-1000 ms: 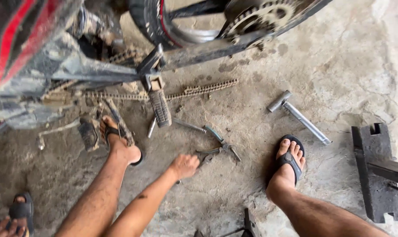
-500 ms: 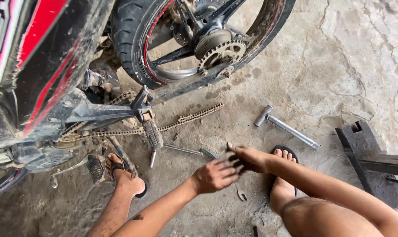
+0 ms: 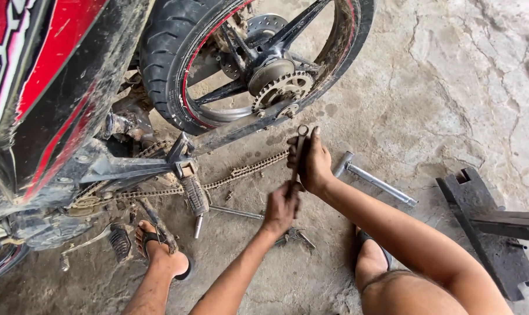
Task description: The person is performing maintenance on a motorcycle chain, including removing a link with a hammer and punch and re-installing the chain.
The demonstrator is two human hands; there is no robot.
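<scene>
**Both hands on a wrench below the rear wheel**

The left hand (image 3: 280, 208) grips the lower end of a wrench (image 3: 298, 156), fingers clamped. Just beyond, the right hand (image 3: 312, 162) clasps its shaft. Farther off sit the loose chain (image 3: 241, 172), sprocket (image 3: 282, 87) and rear wheel (image 3: 177, 70).

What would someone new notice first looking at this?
Probably the motorcycle's rear wheel at the top, with its toothed sprocket bare and the chain lying loose on the concrete floor beneath it. At the centre, the right hand and the left hand hold a wrench between them, just below the wheel.
</scene>
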